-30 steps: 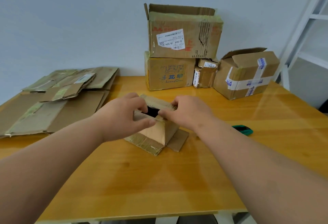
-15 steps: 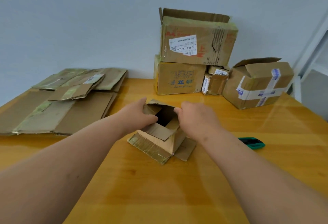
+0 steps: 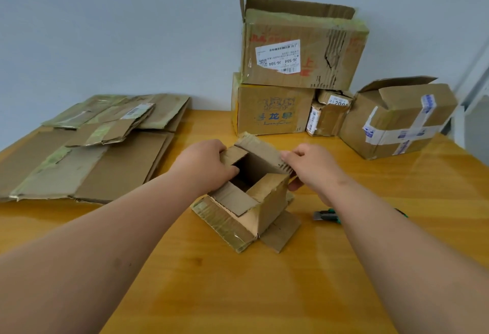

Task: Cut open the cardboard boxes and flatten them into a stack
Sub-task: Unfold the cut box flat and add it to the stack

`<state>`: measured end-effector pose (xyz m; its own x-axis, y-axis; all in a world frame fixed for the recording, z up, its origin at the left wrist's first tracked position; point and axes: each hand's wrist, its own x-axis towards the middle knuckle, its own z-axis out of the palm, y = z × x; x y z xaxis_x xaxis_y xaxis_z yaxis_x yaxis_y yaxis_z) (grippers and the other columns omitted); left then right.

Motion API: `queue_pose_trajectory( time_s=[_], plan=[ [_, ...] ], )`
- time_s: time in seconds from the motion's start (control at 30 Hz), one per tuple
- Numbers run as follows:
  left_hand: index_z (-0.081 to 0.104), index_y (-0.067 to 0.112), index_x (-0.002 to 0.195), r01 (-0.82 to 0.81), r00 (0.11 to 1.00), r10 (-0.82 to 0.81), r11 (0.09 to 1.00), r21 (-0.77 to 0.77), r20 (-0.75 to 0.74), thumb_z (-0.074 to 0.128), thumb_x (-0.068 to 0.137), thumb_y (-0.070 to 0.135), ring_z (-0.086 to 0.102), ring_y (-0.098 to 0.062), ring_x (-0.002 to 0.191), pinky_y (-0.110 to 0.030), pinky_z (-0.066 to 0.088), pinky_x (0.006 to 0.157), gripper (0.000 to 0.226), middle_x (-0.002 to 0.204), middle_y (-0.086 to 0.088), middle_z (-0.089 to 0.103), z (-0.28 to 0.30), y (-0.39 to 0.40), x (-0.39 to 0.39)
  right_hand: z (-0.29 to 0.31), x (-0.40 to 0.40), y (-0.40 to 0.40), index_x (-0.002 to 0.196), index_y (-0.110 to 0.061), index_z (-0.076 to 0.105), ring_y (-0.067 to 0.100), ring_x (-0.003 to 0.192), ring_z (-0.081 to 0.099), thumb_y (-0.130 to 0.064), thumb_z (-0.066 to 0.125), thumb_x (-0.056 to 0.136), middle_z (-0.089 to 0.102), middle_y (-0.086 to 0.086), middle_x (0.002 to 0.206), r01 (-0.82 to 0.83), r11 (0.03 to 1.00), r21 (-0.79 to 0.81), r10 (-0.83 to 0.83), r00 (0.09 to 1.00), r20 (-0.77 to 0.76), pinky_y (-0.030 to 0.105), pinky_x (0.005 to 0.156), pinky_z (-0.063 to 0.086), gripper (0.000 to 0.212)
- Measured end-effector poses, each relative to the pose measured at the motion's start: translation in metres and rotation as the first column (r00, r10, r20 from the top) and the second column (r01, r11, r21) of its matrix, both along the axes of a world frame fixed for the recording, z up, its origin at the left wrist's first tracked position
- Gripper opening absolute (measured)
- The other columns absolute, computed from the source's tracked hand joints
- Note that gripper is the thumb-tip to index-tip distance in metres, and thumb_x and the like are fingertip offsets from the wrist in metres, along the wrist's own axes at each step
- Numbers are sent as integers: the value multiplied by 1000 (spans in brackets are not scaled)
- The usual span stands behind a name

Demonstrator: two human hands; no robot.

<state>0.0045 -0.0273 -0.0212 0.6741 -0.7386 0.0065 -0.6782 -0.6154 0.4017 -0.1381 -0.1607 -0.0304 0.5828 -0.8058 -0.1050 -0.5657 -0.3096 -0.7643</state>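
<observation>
The small brown cardboard box [image 3: 251, 201] stands open near the middle of the yellow wooden counter [image 3: 238, 294], its flaps splayed. The left hand [image 3: 205, 165] grips the box's left flap with thumb inside the opening; the right hand [image 3: 313, 168] pinches the right wall at its torn upper edge. Risks, as judged: uneven pull may tear the creased wall rather than fold it; the box may slide on the glossy surface. The green utility knife [image 3: 326, 216] lies just beside the right forearm, and a sweep of that arm could knock or contact it. The stack of flattened brown cardboard sheets [image 3: 87, 153] sits well apart, left.
</observation>
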Motion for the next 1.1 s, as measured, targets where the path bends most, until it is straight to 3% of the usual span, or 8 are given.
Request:
queue_pose_trajectory(
  time_s=[0.13,0.23,0.47,0.63,0.8,0.9,1.0,1.1],
  plan=[
    [59,18,90,-4,994,7,999,-33,107,42,100,45,55,-12,69,-25,40,54,33,77,2,59,1,-1,4,-4,8,4,94,-27,51,15,73,51,-28,59,96,50,-4,96,-14,859,-513,-15,999,-52,26,55,36,8],
    [49,20,76,-36,993,43,997,-62,114,38,102,43,51,-12,66,-25,33,52,36,74,0,55,1,-2,4,4,16,15,95,-23,55,18,75,54,-32,52,98,57,-4,84,-158,795,-585,28,974,-225,32,59,45,10],
    [57,16,96,-78,996,66,965,-251,-54,37,103,40,51,-12,70,-27,33,53,32,81,-2,59,6,2,-4,19,23,38,126,-21,43,32,114,50,-73,68,72,43,8,124,-178,865,-469,-29,916,-401,41,82,47,79],
    [56,15,90,-48,998,35,949,-313,-46,38,103,40,52,-15,70,-28,36,55,33,79,-4,59,12,10,-12,19,16,38,123,-19,34,32,115,40,-40,76,77,30,10,127,-135,910,-393,-24,927,-374,34,81,38,66],
    [61,17,104,-102,985,24,885,-455,-173,44,102,40,56,-15,78,-31,46,64,29,87,-3,63,9,27,-6,40,-11,21,147,-18,30,27,116,47,-5,69,75,37,11,137,35,997,67,-39,997,63,41,90,50,83],
    [64,9,107,-268,887,-24,786,-556,-461,52,100,36,63,-23,90,-40,53,75,31,100,-13,67,7,36,-1,43,-27,22,149,-24,36,33,119,51,-5,64,63,51,11,134,-57,963,265,-2,976,217,49,100,49,92],
    [66,5,100,-457,676,-174,664,-592,-716,58,97,27,66,-33,96,-44,57,78,23,100,-16,66,8,36,3,42,-31,32,138,-25,54,24,112,55,-9,65,71,60,4,125,-173,982,74,159,973,167,36,87,49,70],
    [64,4,104,-626,451,-373,516,-585,-811,58,97,17,68,-27,89,-40,56,75,15,101,-14,67,16,33,3,44,-31,39,133,-25,59,13,96,59,-12,64,89,65,-5,111,-239,965,-105,257,936,238,24,67,43,46]
  ],
)
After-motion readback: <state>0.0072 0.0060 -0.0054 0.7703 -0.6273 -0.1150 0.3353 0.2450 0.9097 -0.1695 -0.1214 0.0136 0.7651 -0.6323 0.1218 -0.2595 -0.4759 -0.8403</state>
